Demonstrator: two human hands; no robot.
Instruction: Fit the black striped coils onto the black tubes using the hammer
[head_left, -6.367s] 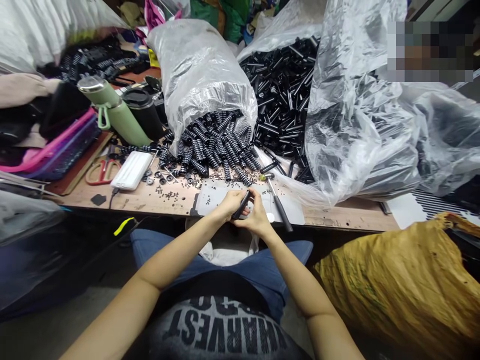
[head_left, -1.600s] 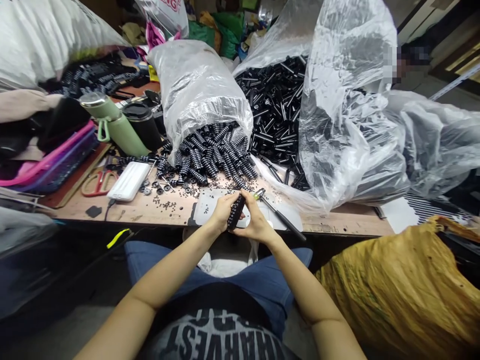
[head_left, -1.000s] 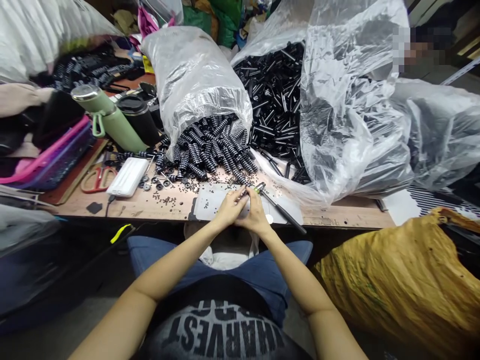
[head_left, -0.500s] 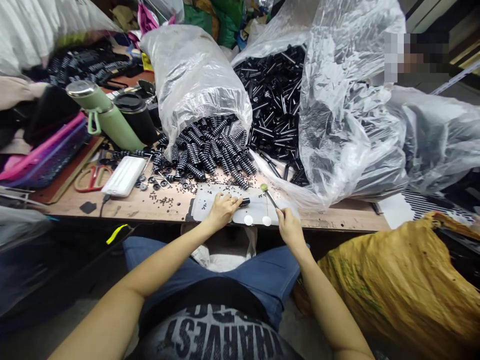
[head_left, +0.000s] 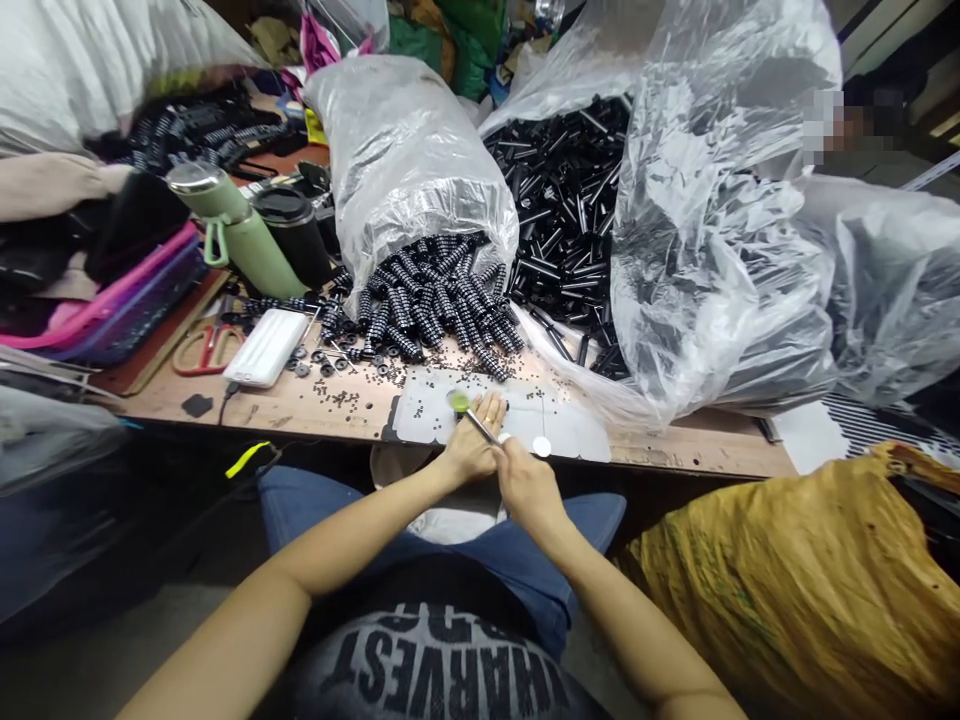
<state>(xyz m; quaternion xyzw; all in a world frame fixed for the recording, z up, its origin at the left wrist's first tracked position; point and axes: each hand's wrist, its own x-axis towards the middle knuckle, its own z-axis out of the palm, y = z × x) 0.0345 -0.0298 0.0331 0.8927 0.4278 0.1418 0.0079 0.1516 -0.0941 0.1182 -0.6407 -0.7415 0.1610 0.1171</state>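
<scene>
My left hand (head_left: 472, 446) rests on a whitish plate (head_left: 592, 438) at the table's front edge. Its fingers are closed over a short black tube (head_left: 505, 407), of which only a dark end shows past them. In my right hand (head_left: 529, 488) is a slim tool with a metal shaft (head_left: 481, 427) and a round yellow-green head (head_left: 458, 401); the shaft crosses above my left hand. One white disc (head_left: 541, 446) lies on the plate, and another is partly hidden by my right hand. Tiny dark bits are scattered on the plate.
Ribbed black rollers (head_left: 427, 300) spill from a plastic bag (head_left: 420, 150). Behind stand many black tubes (head_left: 559, 220) in a clear bag (head_left: 712, 230). At left are a white power bank (head_left: 266, 347), scissors (head_left: 206, 350), and a green flask (head_left: 244, 235). A yellow sack (head_left: 795, 570) is at right.
My right hand has swung left with the tool, whose green head now hangs by my left hand. My left hand has shifted slightly right and covers more of the black tube.
</scene>
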